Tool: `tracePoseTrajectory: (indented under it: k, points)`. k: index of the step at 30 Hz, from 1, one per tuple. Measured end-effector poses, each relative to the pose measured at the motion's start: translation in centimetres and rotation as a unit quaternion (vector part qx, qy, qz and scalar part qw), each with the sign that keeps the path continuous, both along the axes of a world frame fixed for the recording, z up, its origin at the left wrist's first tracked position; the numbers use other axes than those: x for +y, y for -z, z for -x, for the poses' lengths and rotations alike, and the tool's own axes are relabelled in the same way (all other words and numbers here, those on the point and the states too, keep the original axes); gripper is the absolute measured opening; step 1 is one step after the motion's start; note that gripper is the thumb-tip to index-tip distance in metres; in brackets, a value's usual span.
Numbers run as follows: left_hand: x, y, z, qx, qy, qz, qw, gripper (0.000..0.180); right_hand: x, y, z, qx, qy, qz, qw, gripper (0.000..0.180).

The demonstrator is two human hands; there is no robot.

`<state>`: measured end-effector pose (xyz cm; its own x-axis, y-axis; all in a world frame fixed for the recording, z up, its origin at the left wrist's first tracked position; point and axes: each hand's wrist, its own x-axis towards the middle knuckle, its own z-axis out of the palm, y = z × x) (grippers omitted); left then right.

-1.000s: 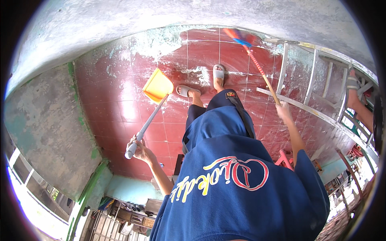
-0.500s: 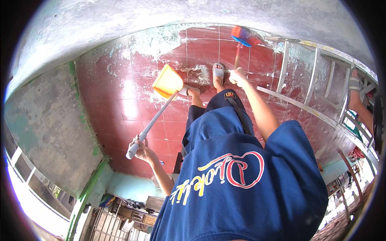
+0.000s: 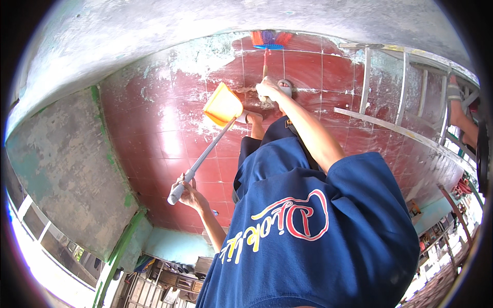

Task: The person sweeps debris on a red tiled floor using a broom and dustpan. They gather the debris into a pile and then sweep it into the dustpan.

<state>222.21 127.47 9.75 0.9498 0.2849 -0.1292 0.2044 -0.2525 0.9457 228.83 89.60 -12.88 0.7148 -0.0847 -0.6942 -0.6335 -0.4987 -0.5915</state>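
My left hand (image 3: 190, 195) is wrapped round the grey handle of a long-handled dustpan. The yellow-orange pan (image 3: 223, 106) of that dustpan lies at the floor beside my left foot, tilted. In my right hand (image 3: 268, 89) is the shaft of a broom, gripped in a closed fist. The broom's head (image 3: 268, 40), with red and blue bristles and a blue collar, is at the far edge of the floor, against the foot of the wall. Whether the bristles touch the wall or only the floor there, I cannot tell.
Red floor tiles (image 3: 190, 143) carry whitish stains. A pale ladder (image 3: 395, 128) lies along the right side. Beyond it another person's leg (image 3: 457, 115) shows in a grey sandal. A worn grey wall (image 3: 61, 169) bounds the left, and a pale wall (image 3: 205, 23) the far side.
My right hand and the broom have swung left, from near the ladder to beyond my feet. The dustpan has shifted slightly right in the picture, still in my left hand.
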Motion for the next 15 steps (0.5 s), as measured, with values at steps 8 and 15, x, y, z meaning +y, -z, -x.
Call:
tracePoseTrajectory:
  k: [8, 15]
  points:
    - [5.5, 0.3, -0.1, -0.025, 0.003, -0.018, 1.0, 0.028, 4.6, -4.5, -2.2, 0.076, 0.168, -0.128, 0.975, 0.023]
    - [10.1, 2.1, -0.6, -0.022, 0.009, -0.016, 1.0, 0.024, 5.1, -6.7, 1.9, 0.049, 0.176, -0.17, 0.968, 0.025]
